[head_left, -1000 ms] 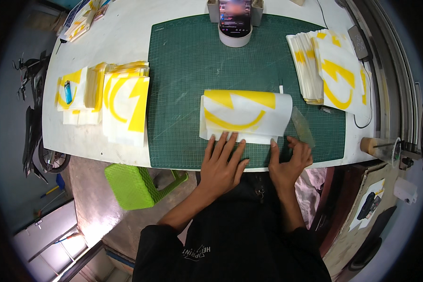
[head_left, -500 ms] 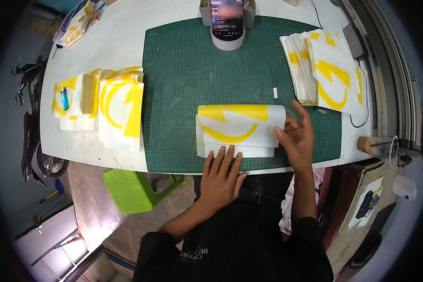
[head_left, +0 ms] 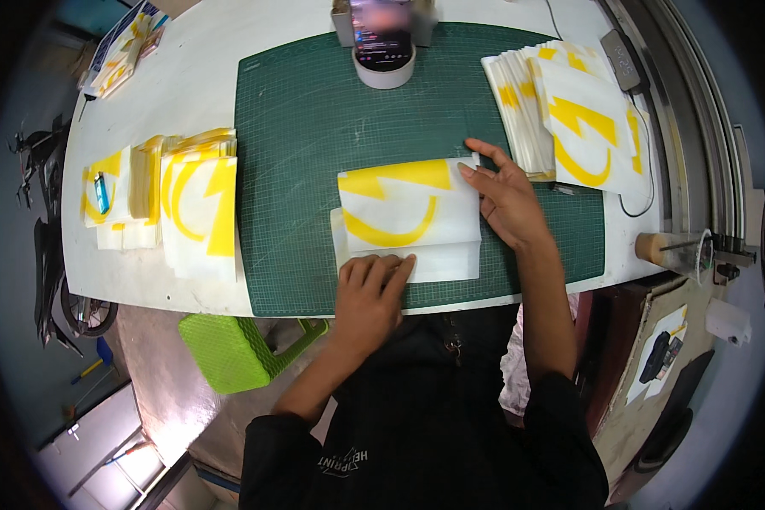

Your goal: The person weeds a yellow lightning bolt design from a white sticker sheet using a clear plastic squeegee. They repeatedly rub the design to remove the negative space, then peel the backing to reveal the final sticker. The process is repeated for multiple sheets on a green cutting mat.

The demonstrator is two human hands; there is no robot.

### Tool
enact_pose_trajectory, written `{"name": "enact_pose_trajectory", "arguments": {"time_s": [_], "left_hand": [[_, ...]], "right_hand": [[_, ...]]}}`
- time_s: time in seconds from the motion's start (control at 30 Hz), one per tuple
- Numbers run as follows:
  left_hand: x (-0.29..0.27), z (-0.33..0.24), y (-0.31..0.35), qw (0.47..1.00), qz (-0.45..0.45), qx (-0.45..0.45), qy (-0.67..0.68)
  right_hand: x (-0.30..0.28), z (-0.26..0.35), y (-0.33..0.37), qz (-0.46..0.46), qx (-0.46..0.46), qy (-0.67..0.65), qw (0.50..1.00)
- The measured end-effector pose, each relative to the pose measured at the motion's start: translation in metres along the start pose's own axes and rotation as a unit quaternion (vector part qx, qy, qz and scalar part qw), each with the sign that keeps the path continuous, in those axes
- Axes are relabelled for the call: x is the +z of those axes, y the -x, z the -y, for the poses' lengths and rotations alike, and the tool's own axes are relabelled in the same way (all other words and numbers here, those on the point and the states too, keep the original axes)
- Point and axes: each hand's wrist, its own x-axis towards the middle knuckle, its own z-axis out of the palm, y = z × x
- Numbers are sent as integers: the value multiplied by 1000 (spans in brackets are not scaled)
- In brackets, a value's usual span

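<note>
A white sheet with a yellow cut-out design (head_left: 408, 212) lies on the green cutting mat (head_left: 314, 136), over a second white sheet whose lower strip shows beneath it. My left hand (head_left: 371, 293) lies flat on the sheet's lower left corner, fingers together. My right hand (head_left: 503, 195) rests spread on the sheet's right edge, fingertips on its upper right corner. Neither hand grips anything.
A stack of similar yellow-and-white sheets (head_left: 569, 119) sits at the mat's right. Another stack (head_left: 197, 204) lies left of the mat. A phone propped in a tape roll (head_left: 382, 51) stands at the mat's far edge. A green stool (head_left: 238, 348) is below the table.
My right hand has moved from the near edge up to the sheet's right edge. My left hand has slid down onto the lower left corner. The sheet now lies flatter.
</note>
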Motion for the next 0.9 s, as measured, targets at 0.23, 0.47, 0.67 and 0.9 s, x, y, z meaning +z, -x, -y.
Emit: {"name": "enact_pose_trajectory", "arguments": {"time_s": [0.23,0.47,0.67,0.9], "left_hand": [[-11,11,-7,999,5,2,40],[-32,47,13,1000,-3,-2,-9],[-37,53,8,998,-43,-16,36],[-30,54,9,998,-43,-41,36]], "right_hand": [[-1,-8,-2,-15,-20,53,998],[4,-7,1,-38,-33,101,994],[16,-19,12,-198,-288,282,894],[74,-72,100,70,-408,552,724]]}}
